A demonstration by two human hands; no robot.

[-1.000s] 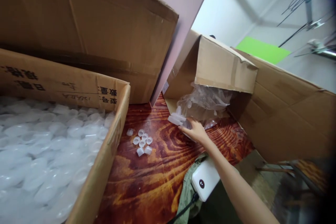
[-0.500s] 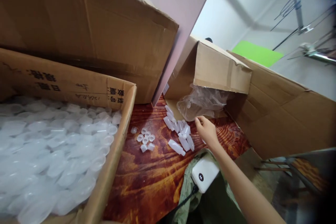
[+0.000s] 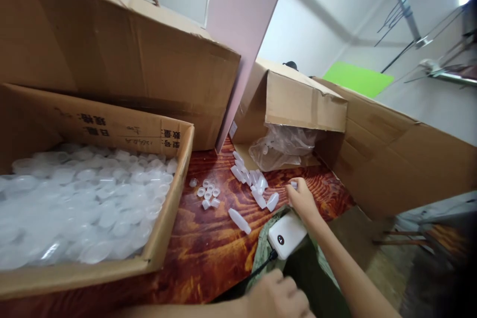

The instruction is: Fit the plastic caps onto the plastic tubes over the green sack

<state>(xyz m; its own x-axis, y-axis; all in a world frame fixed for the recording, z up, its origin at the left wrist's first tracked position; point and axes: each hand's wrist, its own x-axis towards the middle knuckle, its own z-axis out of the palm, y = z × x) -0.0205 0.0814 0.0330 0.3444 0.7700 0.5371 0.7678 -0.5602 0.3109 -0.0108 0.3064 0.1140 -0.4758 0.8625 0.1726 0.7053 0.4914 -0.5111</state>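
Note:
My right hand (image 3: 301, 199) rests on the wooden table (image 3: 208, 253) with its fingers curled round a small translucent plastic bottle (image 3: 293, 185). Several more such bottles (image 3: 257, 189) lie scattered just left of it, one bottle (image 3: 239, 220) apart nearer to me. A cluster of small white caps (image 3: 207, 195) sits further left. My left hand (image 3: 278, 295) shows at the bottom edge as a loose fist; what it holds, if anything, is hidden. Behind the bottles a clear plastic bag (image 3: 283, 146) spills from a tipped cardboard box (image 3: 298, 102).
An open cardboard box (image 3: 164, 238) full of translucent plastic lids takes up the left. A larger box (image 3: 122, 59) stands behind it beside a pink panel (image 3: 242, 35). A white power bank (image 3: 286, 234) with a cable lies on green cloth on my lap. Another box (image 3: 395, 159) stands at right.
My right hand pulled back from the bag toward me, and several bottles now lie spread on the table. My left hand came into view at the bottom.

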